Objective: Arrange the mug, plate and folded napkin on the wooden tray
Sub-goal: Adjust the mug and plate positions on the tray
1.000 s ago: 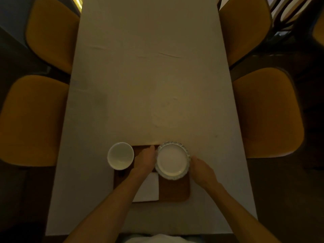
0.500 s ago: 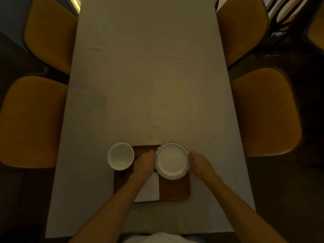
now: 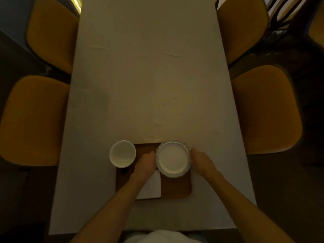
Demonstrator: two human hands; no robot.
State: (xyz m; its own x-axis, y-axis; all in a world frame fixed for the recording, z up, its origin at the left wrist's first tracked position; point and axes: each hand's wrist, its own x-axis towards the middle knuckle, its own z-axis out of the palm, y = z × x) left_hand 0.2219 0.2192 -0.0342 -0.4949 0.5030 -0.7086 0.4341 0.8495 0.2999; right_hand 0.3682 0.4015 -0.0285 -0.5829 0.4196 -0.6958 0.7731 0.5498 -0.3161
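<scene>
A white plate (image 3: pixel 172 159) with a patterned rim sits over the far right part of the wooden tray (image 3: pixel 177 188). My left hand (image 3: pixel 146 164) grips its left edge and my right hand (image 3: pixel 201 162) grips its right edge. A white mug (image 3: pixel 122 153) stands at the tray's far left corner, seen from above. A white folded napkin (image 3: pixel 151 187) lies on the tray's near side, partly hidden under my left forearm.
The tray lies near the front edge of a long table with a pale cloth (image 3: pixel 149 85). Mustard-yellow chairs stand along both sides: two on the left (image 3: pixel 33 120), two on the right (image 3: pixel 266 109).
The plate has shifted slightly toward the far side of the tray between both hands. My right hand has closed in on the plate's right edge. The mug and napkin stayed put.
</scene>
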